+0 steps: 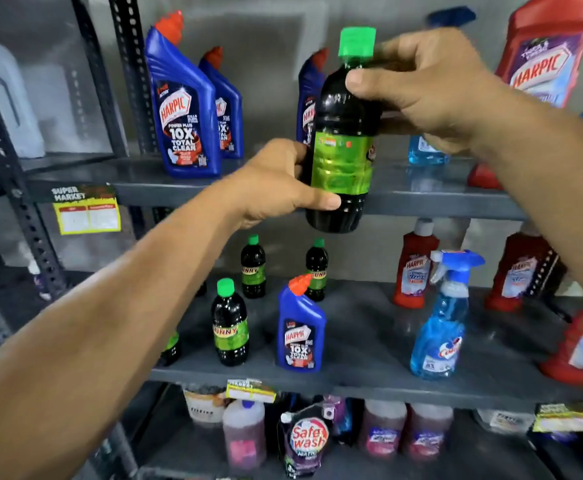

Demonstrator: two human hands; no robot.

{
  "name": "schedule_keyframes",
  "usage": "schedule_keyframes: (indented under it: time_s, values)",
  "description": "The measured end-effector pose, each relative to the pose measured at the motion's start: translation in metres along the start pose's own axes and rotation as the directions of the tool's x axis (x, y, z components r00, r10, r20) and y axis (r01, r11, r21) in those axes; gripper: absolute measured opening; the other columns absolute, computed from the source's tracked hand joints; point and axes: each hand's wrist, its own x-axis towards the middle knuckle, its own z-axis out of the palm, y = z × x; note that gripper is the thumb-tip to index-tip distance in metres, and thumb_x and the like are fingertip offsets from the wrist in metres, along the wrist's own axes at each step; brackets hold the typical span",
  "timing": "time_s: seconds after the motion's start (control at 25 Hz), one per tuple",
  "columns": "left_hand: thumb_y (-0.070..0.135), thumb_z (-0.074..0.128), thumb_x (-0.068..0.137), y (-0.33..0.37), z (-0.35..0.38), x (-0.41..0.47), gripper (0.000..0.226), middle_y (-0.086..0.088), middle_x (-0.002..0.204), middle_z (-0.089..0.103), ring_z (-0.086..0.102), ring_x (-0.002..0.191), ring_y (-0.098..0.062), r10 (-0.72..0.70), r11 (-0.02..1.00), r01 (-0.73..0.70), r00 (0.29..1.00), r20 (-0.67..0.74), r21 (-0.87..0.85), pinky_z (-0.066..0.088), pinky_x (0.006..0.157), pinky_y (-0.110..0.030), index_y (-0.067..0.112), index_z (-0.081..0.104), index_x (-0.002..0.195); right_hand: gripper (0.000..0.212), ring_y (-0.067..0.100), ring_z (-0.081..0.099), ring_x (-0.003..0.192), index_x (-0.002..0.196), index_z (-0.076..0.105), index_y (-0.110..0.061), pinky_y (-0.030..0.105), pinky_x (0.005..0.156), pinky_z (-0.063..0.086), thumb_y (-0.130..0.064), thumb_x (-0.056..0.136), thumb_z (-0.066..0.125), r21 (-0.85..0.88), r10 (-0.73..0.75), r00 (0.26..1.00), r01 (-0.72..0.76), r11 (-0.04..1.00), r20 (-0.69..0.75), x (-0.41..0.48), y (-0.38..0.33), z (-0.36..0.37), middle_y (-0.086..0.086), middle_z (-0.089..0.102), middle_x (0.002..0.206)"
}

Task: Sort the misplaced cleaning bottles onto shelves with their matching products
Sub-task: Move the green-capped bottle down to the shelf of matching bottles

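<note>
A dark bottle with a green cap and green label [340,161] is held upright in the air in front of the upper shelf [421,199]. My left hand [276,183] grips its lower half from the left. My right hand [432,88] grips its shoulder just under the cap. Blue Harpic bottles [182,109] stand on the upper shelf behind it. On the middle shelf [352,375] stand several matching green-capped dark bottles [230,323], one blue Harpic bottle [300,330], a blue spray bottle [442,317] and red Harpic bottles [414,268].
A big red Harpic bottle [546,53] stands at the upper right. The bottom shelf holds a Safe Wash pouch [307,441] and pinkish bottles [383,431]. A perforated metal upright [131,64] and a yellow price tag [87,213] are at the left.
</note>
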Motion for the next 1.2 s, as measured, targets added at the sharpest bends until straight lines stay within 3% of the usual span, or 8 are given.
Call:
schedule_keyframes:
  time_s: [0.16, 0.24, 0.4, 0.56, 0.76, 1.04, 1.12, 1.2]
  values:
    - [-0.016, 0.073, 0.064, -0.059, 0.054, -0.036, 0.045, -0.004, 0.097, 0.073, 0.071, 0.088, -0.013, -0.075, 0.990, 0.074, 0.997, -0.003, -0.119, 0.057, 0.087, -0.029, 0.009, 0.061, 0.100, 0.022, 0.013, 0.065, 0.083, 0.091, 0.069, -0.021, 0.048, 0.089, 0.056, -0.030, 0.072, 0.076, -0.268, 0.026, 0.999, -0.014, 0.963, 0.042, -0.058, 0.040, 0.007, 0.007, 0.073, 0.095]
    - [-0.017, 0.073, 0.063, -0.103, 0.086, -0.048, 0.047, 0.007, 0.086, 0.074, 0.070, 0.082, -0.008, -0.129, 0.978, 0.127, 0.992, -0.005, -0.168, 0.058, 0.083, -0.026, 0.017, 0.060, 0.092, 0.031, 0.020, 0.069, 0.091, 0.093, 0.069, -0.022, 0.052, 0.092, 0.053, -0.038, 0.067, 0.073, -0.318, 0.080, 0.996, -0.065, 0.946, 0.034, -0.083, 0.073, 0.014, 0.007, 0.075, 0.099]
    - [0.017, 0.081, 0.058, -0.180, 0.144, -0.051, 0.047, -0.003, 0.103, 0.073, 0.068, 0.099, -0.022, -0.196, 0.979, 0.192, 0.979, -0.062, -0.066, 0.053, 0.093, -0.047, 0.032, 0.058, 0.096, 0.023, 0.020, 0.070, 0.095, 0.082, 0.066, -0.043, 0.049, 0.093, 0.053, -0.039, 0.060, 0.071, -0.222, 0.251, 0.967, -0.255, 0.941, -0.050, -0.119, 0.141, 0.029, -0.003, 0.075, 0.095]
    - [0.005, 0.076, 0.066, -0.212, 0.184, -0.046, 0.051, -0.009, 0.109, 0.069, 0.065, 0.103, -0.025, -0.339, 0.941, 0.335, 0.934, -0.111, -0.056, 0.051, 0.094, -0.038, 0.017, 0.054, 0.111, 0.026, 0.021, 0.069, 0.095, 0.097, 0.067, -0.026, 0.048, 0.093, 0.053, -0.018, 0.073, 0.073, -0.266, 0.396, 0.915, -0.402, 0.876, -0.078, -0.129, 0.199, 0.041, 0.003, 0.074, 0.097]
    - [0.009, 0.073, 0.070, -0.247, 0.200, -0.044, 0.059, -0.009, 0.117, 0.065, 0.062, 0.108, -0.025, -0.454, 0.886, 0.458, 0.888, -0.073, 0.065, 0.049, 0.093, -0.033, 0.014, 0.047, 0.122, 0.032, 0.025, 0.066, 0.094, 0.106, 0.063, -0.018, 0.042, 0.089, 0.053, -0.023, 0.075, 0.070, -0.375, 0.500, 0.858, -0.504, 0.778, -0.117, -0.144, 0.240, 0.054, 0.007, 0.073, 0.098]
    - [0.005, 0.067, 0.074, -0.265, 0.201, -0.046, 0.066, -0.008, 0.127, 0.061, 0.057, 0.117, -0.024, -0.393, 0.914, 0.397, 0.917, -0.063, 0.080, 0.040, 0.096, -0.025, 0.020, 0.038, 0.132, 0.025, 0.024, 0.063, 0.096, 0.101, 0.058, -0.028, 0.047, 0.091, 0.051, -0.027, 0.077, 0.065, -0.300, 0.548, 0.817, -0.576, 0.760, -0.178, -0.146, 0.269, 0.061, 0.003, 0.069, 0.097]
    - [0.008, 0.067, 0.075, -0.266, 0.196, -0.060, 0.068, -0.004, 0.130, 0.059, 0.054, 0.122, -0.021, -0.351, 0.931, 0.356, 0.934, -0.069, 0.080, 0.041, 0.103, -0.028, 0.022, 0.037, 0.135, 0.026, 0.026, 0.062, 0.102, 0.103, 0.057, -0.027, 0.041, 0.092, 0.050, -0.023, 0.079, 0.066, -0.299, 0.563, 0.808, -0.588, 0.751, -0.176, -0.143, 0.268, 0.064, 0.003, 0.067, 0.101]
    - [0.015, 0.067, 0.080, -0.269, 0.185, -0.091, 0.059, 0.002, 0.131, 0.059, 0.054, 0.122, -0.015, -0.338, 0.932, 0.351, 0.932, -0.133, 0.092, 0.042, 0.105, -0.029, 0.022, 0.044, 0.133, 0.043, 0.022, 0.056, 0.115, 0.120, 0.054, -0.023, 0.030, 0.098, 0.042, -0.023, 0.079, 0.069, -0.340, 0.524, 0.835, -0.548, 0.764, -0.168, -0.138, 0.260, 0.067, 0.003, 0.062, 0.118]
